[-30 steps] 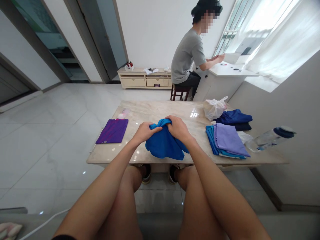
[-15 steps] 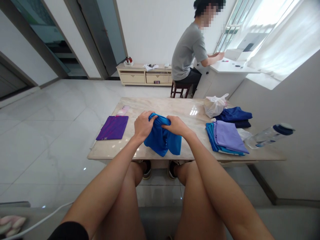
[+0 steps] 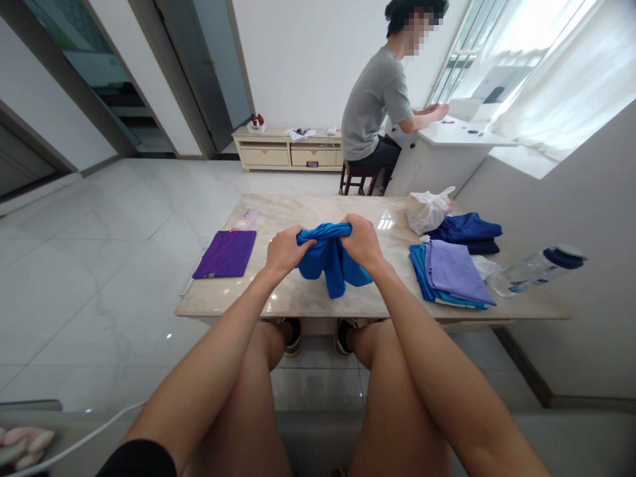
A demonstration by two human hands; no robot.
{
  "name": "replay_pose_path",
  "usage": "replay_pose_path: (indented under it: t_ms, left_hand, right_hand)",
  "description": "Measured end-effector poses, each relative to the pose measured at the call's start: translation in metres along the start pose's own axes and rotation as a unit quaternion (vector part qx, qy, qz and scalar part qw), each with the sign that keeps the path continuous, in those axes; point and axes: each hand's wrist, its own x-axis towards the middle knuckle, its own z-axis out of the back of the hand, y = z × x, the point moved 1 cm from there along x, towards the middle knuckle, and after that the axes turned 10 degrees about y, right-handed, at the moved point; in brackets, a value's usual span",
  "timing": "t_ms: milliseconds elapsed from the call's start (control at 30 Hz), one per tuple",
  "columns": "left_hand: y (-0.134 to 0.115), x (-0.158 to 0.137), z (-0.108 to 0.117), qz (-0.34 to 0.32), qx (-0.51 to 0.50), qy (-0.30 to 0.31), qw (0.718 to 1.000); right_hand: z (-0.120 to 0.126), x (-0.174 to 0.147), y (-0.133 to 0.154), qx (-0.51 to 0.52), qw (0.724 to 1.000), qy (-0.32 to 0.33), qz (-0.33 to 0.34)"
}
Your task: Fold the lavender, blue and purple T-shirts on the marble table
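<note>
A flat, folded purple cloth (image 3: 224, 254) lies at left; mid-frame, the left hand's (image 3: 287, 252) grip is closed on a loose bright-blue cloth (image 3: 335, 268) over the pale marble desk (image 3: 293, 207); the right hand (image 3: 362, 244), clasping its bunched edge, has shifted outward, so that edge seems better spread for handling.

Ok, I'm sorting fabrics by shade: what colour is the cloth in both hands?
The cloth is bright blue, seen in the head view.
</note>
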Motion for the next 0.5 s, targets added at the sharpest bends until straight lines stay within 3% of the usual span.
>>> replay_pose_path:
  t_ms: [100,233,367,500]
  left_hand:
    - [0.005,0.003,-0.005,-0.038,-0.064,0.042,0.996]
    - [0.003,0.006,-0.008,-0.043,-0.255,0.028,0.966]
    - [-0.006,0.003,-0.009,-0.031,-0.367,0.12,0.922]
    - [-0.007,-0.001,-0.008,-0.035,-0.399,0.184,0.898]
  right_hand:
    - [0.001,-0.001,0.0,0.038,0.998,-0.028,0.049]
    - [0.0,-0.003,0.004,0.098,0.987,-0.041,0.12]
    - [-0.003,-0.001,0.006,0.123,0.971,-0.067,0.196]
    - [-0.004,0.002,0.001,0.108,0.971,-0.091,0.194]
